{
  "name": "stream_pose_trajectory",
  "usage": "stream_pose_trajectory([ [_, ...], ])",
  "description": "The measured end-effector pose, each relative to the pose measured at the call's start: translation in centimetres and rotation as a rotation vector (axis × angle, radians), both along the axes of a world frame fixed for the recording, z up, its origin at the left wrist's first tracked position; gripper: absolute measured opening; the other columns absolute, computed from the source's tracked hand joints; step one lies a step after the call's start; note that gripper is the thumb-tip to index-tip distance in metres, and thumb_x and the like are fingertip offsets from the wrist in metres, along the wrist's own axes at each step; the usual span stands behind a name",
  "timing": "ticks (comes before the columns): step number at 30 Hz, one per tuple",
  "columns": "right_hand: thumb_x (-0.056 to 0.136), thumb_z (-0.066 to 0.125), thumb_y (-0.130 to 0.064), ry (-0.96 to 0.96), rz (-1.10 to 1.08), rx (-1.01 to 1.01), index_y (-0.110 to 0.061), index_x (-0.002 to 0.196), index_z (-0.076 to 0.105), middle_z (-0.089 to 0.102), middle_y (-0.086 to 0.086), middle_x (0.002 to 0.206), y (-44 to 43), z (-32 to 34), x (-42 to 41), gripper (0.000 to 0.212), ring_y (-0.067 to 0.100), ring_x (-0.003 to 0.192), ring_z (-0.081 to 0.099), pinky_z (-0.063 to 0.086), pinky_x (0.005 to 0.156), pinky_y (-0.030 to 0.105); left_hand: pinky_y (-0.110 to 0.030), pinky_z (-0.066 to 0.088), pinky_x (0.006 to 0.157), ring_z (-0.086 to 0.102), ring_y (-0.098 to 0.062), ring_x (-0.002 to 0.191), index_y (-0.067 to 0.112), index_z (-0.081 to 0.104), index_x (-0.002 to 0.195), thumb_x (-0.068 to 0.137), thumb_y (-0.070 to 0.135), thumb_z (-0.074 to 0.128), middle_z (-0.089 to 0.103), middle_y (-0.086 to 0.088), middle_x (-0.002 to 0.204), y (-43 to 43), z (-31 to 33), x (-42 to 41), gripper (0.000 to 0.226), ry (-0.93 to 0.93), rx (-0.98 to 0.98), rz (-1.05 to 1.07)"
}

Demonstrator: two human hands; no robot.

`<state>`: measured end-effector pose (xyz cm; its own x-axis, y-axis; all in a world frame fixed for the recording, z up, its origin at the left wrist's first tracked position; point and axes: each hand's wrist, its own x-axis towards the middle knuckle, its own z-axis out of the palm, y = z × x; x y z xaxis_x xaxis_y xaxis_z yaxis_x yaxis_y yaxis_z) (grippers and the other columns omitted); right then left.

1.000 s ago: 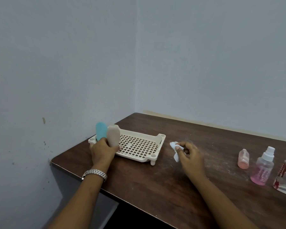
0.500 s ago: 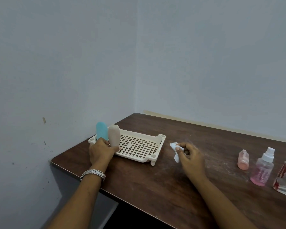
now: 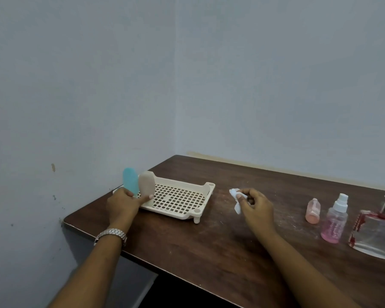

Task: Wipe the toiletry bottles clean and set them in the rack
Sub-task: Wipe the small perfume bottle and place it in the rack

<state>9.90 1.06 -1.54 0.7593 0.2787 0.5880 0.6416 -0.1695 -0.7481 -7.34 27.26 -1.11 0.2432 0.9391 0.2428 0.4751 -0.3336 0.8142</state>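
Gripping the bases of the blue bottle (image 3: 130,181) and beige bottle (image 3: 146,184), the left hand (image 3: 122,204) held them upright at the left end of the rack (image 3: 180,197). The right hand (image 3: 256,207) pinched a white tissue (image 3: 234,194) above the table (image 3: 209,252), with a pink bottle (image 3: 312,211), spray bottle (image 3: 335,221) and clear pouch (image 3: 375,240) farther right.

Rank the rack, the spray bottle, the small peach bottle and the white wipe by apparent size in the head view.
1. rack, by far
2. spray bottle
3. small peach bottle and white wipe: not ranked, since the right hand hides part of the wipe.
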Motion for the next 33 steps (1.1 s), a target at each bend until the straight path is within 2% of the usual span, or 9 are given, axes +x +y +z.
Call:
stream_pose_trajectory([
  [7, 0.085, 0.065, -0.013, -0.199, -0.046, -0.14, -0.018, 0.083, 0.067, 0.063, -0.008, 0.084, -5.7, 0.1, 1.9, 0.006, 0.0, 0.076, 0.055, 0.038, 0.064, 0.008, -0.032, 0.04, 0.07, 0.054, -0.023, 0.082, 0.009, 0.06, 0.086, 0.067, 0.051, 0.08, 0.061, -0.003, 0.083, -3.4, 3.6, -0.1, 0.051, -0.215, 0.121, 0.029],
  [12, 0.088, 0.062, -0.016, -0.279, -0.051, -0.229, -0.017, 0.087, 0.067, 0.06, -0.009, 0.085, -9.1, -0.1, 2.7, 0.005, 0.0, 0.079, 0.054, 0.041, 0.068, 0.014, -0.028, 0.042, 0.063, 0.061, -0.017, 0.07, 0.013, 0.061, 0.076, 0.075, 0.038, 0.079, 0.065, -0.001, 0.072, -9.8, 5.7, 6.2, 0.03, -0.343, 0.152, -0.319],
  [16, 0.09, 0.059, -0.019, -0.301, -0.021, -0.286, -0.019, 0.092, 0.065, 0.058, -0.01, 0.087, -10.8, -0.1, 2.5, 0.007, -0.001, 0.078, 0.054, 0.039, 0.067, 0.006, -0.024, 0.044, 0.057, 0.062, -0.012, 0.069, 0.019, 0.059, 0.071, 0.08, 0.034, 0.074, 0.067, 0.001, 0.073, -15.9, 5.6, 12.5, 0.022, -0.21, 0.127, -0.638],
  [19, 0.09, 0.058, -0.018, -0.306, -0.013, -0.339, -0.02, 0.093, 0.063, 0.06, -0.007, 0.089, -12.3, -0.8, 2.7, 0.006, 0.001, 0.081, 0.054, 0.042, 0.07, 0.011, -0.022, 0.042, 0.056, 0.06, -0.008, 0.066, 0.02, 0.061, 0.071, 0.081, 0.033, 0.072, 0.069, 0.004, 0.072, -19.9, 4.9, 16.8, 0.02, -0.05, 0.087, -0.796],
  [22, 0.09, 0.057, -0.017, -0.281, -0.04, -0.357, -0.02, 0.092, 0.061, 0.059, -0.006, 0.09, -12.8, -1.4, 3.2, 0.006, 0.003, 0.082, 0.052, 0.043, 0.072, 0.017, -0.023, 0.048, 0.061, 0.056, -0.007, 0.065, 0.015, 0.065, 0.075, 0.081, 0.028, 0.073, 0.066, 0.006, 0.073, -23.0, 4.3, 20.6, 0.016, 0.038, 0.024, -0.898],
  [25, 0.09, 0.055, -0.018, -0.261, -0.041, -0.352, -0.019, 0.093, 0.06, 0.055, -0.01, 0.088, -12.5, -1.4, 3.3, 0.006, -0.005, 0.081, 0.048, 0.035, 0.071, 0.007, -0.022, 0.047, 0.062, 0.058, -0.008, 0.072, 0.013, 0.067, 0.086, 0.081, 0.029, 0.072, 0.066, 0.006, 0.08, -25.6, 3.9, 23.9, 0.018, 0.168, 0.027, -1.006],
  [29, 0.082, 0.053, -0.008, -0.219, -0.011, -0.289, -0.011, 0.093, 0.061, 0.06, -0.003, 0.091, -12.2, -1.5, 3.6, 0.013, -0.002, 0.081, 0.048, 0.035, 0.073, 0.003, -0.028, 0.051, 0.078, 0.063, -0.017, 0.091, 0.011, 0.069, 0.093, 0.08, 0.03, 0.071, 0.07, -0.004, 0.1, -28.2, 3.6, 27.5, 0.023, 0.343, 0.02, -1.084],
  [31, 0.079, 0.053, -0.005, -0.203, -0.035, -0.267, -0.009, 0.087, 0.061, 0.061, 0.0, 0.086, -12.1, -1.7, 4.0, 0.012, 0.002, 0.078, 0.049, 0.034, 0.07, 0.006, -0.033, 0.053, 0.085, 0.065, -0.022, 0.094, 0.01, 0.07, 0.096, 0.073, 0.035, 0.072, 0.07, -0.006, 0.099, -28.9, 3.4, 28.7, 0.034, 0.475, 0.024, -1.104],
  [33, 0.077, 0.052, -0.009, -0.198, -0.067, -0.258, -0.007, 0.083, 0.061, 0.062, 0.004, 0.082, -12.1, -1.9, 4.5, 0.01, 0.006, 0.076, 0.049, 0.038, 0.069, 0.014, -0.032, 0.054, 0.08, 0.066, -0.022, 0.087, 0.013, 0.069, 0.081, 0.063, 0.039, 0.071, 0.07, -0.005, 0.087, -29.1, 3.0, 29.7, 0.032, 0.549, 0.019, -1.112],
])
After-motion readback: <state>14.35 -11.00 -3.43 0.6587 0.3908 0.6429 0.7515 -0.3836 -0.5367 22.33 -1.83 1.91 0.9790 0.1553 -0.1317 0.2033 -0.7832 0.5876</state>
